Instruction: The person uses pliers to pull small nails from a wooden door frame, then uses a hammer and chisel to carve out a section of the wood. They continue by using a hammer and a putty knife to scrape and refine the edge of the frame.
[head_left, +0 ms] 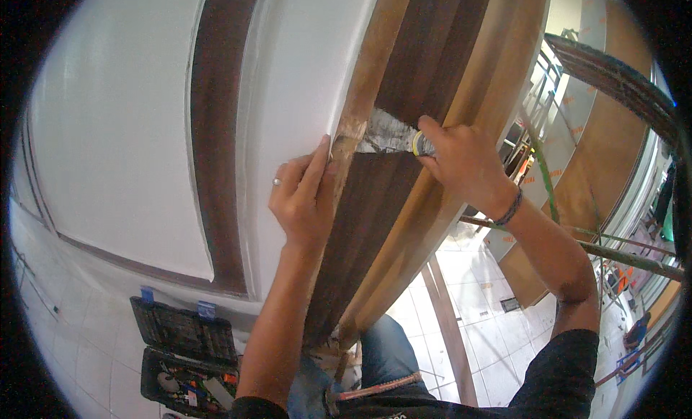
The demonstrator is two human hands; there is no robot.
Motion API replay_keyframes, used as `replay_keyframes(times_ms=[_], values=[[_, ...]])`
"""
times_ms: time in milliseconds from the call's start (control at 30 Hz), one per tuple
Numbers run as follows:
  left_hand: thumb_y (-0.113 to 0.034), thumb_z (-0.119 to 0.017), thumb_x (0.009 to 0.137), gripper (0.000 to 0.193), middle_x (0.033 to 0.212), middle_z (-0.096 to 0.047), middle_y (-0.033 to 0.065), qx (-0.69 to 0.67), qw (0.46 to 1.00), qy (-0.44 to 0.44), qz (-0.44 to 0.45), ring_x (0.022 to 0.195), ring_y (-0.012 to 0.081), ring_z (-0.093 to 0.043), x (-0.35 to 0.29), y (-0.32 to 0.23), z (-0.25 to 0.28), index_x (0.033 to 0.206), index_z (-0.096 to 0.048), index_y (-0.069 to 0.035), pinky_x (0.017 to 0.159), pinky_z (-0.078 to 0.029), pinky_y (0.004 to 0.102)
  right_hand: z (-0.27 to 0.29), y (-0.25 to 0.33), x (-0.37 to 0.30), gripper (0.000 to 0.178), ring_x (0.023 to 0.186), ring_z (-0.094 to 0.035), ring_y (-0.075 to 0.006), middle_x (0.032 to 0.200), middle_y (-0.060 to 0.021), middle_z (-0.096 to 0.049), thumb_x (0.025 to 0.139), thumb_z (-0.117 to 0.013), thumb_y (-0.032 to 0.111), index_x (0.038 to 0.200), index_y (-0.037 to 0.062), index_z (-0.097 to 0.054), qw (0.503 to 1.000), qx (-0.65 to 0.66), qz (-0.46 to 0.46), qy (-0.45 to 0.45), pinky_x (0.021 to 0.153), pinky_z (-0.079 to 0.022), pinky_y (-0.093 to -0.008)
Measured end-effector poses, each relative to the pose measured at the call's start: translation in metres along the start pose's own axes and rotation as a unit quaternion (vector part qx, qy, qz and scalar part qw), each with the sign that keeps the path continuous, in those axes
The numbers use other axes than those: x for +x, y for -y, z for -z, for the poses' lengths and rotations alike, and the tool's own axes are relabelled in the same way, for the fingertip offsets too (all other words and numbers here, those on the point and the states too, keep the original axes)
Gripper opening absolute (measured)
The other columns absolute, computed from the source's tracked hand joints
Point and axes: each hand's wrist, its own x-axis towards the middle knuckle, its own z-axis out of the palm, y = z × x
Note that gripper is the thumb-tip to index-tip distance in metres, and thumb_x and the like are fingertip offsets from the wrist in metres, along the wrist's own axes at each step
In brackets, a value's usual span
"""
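A tall upright with brown wood-grain strips and lighter wooden edges stands in front of me. Between its two dark strips lies a bare, whitish, rough patch with torn-looking edges. My right hand is closed round a small round thing with a yellow rim, held against the right end of this patch; its kind is unclear. My left hand lies with fingers stretched along the edge of the white panel, beside a chipped part of the wooden edge. Its thumb is mostly hidden.
An open black toolbox full of mixed tools stands on the floor at lower left. Scaffold-like poles and a large brown board are at the right. A long brown strip lies on the white tiled floor.
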Motion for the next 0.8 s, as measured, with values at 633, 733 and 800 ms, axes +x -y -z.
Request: replay_keyframes(times_ms=[633,733,800], values=[[0.002,-0.066,0.078,0.038,0.084,-0.064,0.0099,-0.001,1.0,0.025,-0.012,0.072,0.0198,-0.061,-0.003,-0.004,0.0,0.115,-0.068,-0.005,0.064,-0.049,0.0311,-0.002,-0.013,-0.001,0.049,0.079,-0.061,-0.0423,0.079,-0.022,-0.062,0.077,-0.071,0.018,0.119,0.0036,-0.051,0.996,0.082,0.008,0.043,0.071,-0.047,-0.0494],[0.002,-0.066,0.079,0.037,0.084,-0.064,0.0096,-0.012,1.0,0.017,-0.014,0.072,0.0198,-0.061,-0.005,-0.003,-0.006,0.115,-0.068,-0.005,0.065,-0.049,0.0307,0.002,-0.011,-0.001,0.049,0.08,-0.061,-0.0429,0.081,-0.0217,-0.063,0.079,-0.07,0.02,0.121,0.0043,-0.05,0.996,0.049,-0.017,0.067,0.072,-0.047,-0.0498],[-0.001,-0.069,0.077,0.033,0.081,-0.064,0.0078,0.007,1.0,0.013,-0.01,0.069,0.02,-0.06,-0.004,0.001,-0.007,0.11,-0.07,-0.005,0.062,-0.048,0.031,-0.005,-0.01,0.002,0.045,0.081,-0.062,-0.0414,0.082,-0.0213,-0.063,0.081,-0.067,0.021,0.12,0.006,-0.05,0.998,0.023,-0.012,0.052,0.071,-0.049,-0.0499]])
